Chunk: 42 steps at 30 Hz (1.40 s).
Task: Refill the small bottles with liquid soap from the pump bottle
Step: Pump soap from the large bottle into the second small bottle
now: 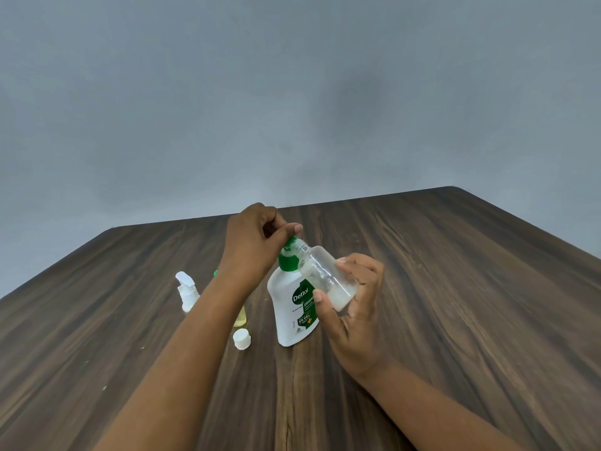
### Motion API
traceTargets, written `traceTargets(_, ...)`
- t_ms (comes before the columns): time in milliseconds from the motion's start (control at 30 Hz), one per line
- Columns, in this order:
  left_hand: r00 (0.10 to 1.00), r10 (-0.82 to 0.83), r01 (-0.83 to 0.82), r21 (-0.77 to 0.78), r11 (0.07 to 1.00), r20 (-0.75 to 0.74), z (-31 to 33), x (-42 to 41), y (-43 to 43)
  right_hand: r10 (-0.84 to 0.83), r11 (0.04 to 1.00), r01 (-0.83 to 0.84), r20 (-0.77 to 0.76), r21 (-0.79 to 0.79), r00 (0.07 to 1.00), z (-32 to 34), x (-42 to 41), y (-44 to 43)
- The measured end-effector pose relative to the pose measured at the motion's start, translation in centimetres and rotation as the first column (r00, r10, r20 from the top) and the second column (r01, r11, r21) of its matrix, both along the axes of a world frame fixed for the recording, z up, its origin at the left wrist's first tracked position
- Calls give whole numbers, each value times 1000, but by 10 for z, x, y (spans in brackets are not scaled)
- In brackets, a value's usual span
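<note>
My left hand (257, 242) curls round the green head of the pump bottle (287, 315); my right hand (356, 315) grips a tilted small bottle (320, 271), mouth at the nozzle.

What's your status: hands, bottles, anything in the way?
Left hand grips head of pump bottle. Right hand holds small clear bottle tilted, mouth at nozzle, a little whitish liquid inside. Nothing blocking; loose white cap lies aside.

The left forearm (195, 336) and right forearm (439, 408) are bare, uncovered as far as they show. The left hand (250, 242) and right hand (354, 314) are bare too, fingernails short and plain.
</note>
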<state>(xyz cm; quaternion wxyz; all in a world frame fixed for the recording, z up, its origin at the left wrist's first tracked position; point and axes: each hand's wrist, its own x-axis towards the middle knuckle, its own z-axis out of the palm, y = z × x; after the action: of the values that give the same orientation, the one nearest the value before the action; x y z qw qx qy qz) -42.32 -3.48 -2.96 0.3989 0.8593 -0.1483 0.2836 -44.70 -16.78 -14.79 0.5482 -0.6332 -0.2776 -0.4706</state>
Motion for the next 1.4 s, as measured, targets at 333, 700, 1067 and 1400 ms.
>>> traceTargets(333, 998, -47, 53, 212, 976, -36, 27, 4, 2, -18, 1000, 18, -1, 8, 1000, 4, -1, 0)
traceTargets(700, 1000, 4, -5, 34, 999, 19, 1, 2, 0, -22, 1000, 22, -20, -10, 1000, -1, 0, 0)
traceTargets(1067, 999, -47, 48, 157, 986, -9, 20, 4, -1, -35, 999, 36, -13, 12, 999, 2, -1, 1)
traceTargets(1400, 999, 8, -13, 125, 992, 43, 4, 1, 0, -33, 999, 33, -24, -15, 999, -3, -1, 1)
